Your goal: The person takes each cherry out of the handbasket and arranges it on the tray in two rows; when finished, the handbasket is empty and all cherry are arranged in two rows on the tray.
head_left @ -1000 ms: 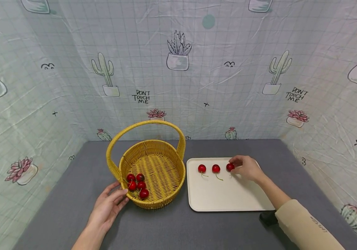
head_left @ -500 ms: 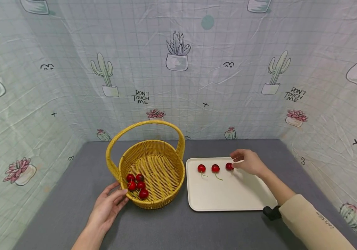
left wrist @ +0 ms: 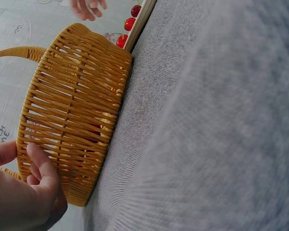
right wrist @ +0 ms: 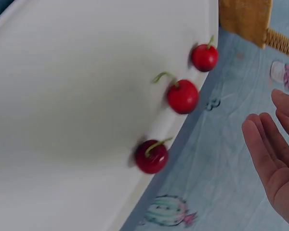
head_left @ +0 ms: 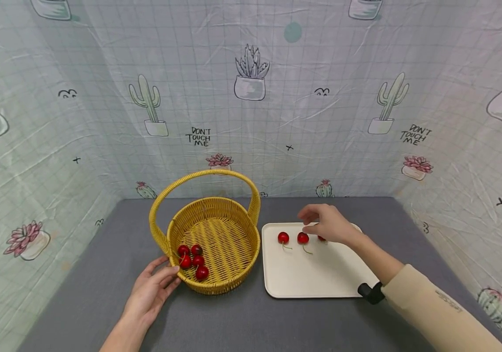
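On the left, a yellow wicker basket (head_left: 238, 244) with a tall hoop handle holds several red cherries (head_left: 197, 261) at its near-left side. My left hand (head_left: 147, 291) grips the basket's rim, thumb at the top edge and fingers against the outer weave, as the left wrist view also shows. Three cherries with green stems lie in a row on a cream tray (head_left: 312, 278): a left one (head_left: 283, 237), a middle one (right wrist: 182, 96) and a darker right one (right wrist: 151, 157). Above them hovers my right hand (head_left: 327, 223), fingers relaxed, holding nothing; it partly covers the right cherry in the head view.
A grey cloth (head_left: 233, 322) covers the table beneath basket and tray. Pale curtains (head_left: 303, 117) printed with cacti enclose the back and sides. A black object (head_left: 370, 293) shows beside the right sleeve, over the tray's near-right corner.
My right hand has let go of the right cherry, risen and shifted left above the middle one. The left hand and basket stay where they were.
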### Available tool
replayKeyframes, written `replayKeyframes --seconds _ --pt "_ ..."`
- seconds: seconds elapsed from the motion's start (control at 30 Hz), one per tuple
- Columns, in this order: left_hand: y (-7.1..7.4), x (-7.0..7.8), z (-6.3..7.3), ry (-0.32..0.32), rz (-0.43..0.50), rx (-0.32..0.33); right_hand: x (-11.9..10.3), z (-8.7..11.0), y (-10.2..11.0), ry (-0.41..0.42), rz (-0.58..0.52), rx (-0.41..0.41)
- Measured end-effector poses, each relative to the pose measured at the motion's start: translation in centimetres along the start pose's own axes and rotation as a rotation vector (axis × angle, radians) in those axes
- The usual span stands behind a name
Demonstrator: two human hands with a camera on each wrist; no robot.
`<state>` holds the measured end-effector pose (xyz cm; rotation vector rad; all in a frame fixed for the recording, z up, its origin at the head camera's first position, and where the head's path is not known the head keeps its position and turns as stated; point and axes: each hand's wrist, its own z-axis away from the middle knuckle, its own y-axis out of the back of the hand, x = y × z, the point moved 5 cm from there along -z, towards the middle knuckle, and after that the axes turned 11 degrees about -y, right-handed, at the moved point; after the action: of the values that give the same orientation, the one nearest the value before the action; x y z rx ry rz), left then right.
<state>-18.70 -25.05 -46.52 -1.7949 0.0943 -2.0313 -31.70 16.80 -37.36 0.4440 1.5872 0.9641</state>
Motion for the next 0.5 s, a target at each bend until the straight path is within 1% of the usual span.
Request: replayKeyframes --seconds 0.07,0.23,0.5 --pt "0.0 0.0 0.0 0.000 -0.005 -0.002 -1.3 -0.1 -0.4 0.034 0.017 -0.017" --pt "0.0 0.0 0.0 -0.003 -0.013 0.000 -4.2 -0.4 -1.6 0.094 0.006 -0.080" --pt "0.0 -0.1 -0.2 -0.001 -0.018 -0.006 -7.8 -0.5 -4.0 0.196 -0.024 -0.186"
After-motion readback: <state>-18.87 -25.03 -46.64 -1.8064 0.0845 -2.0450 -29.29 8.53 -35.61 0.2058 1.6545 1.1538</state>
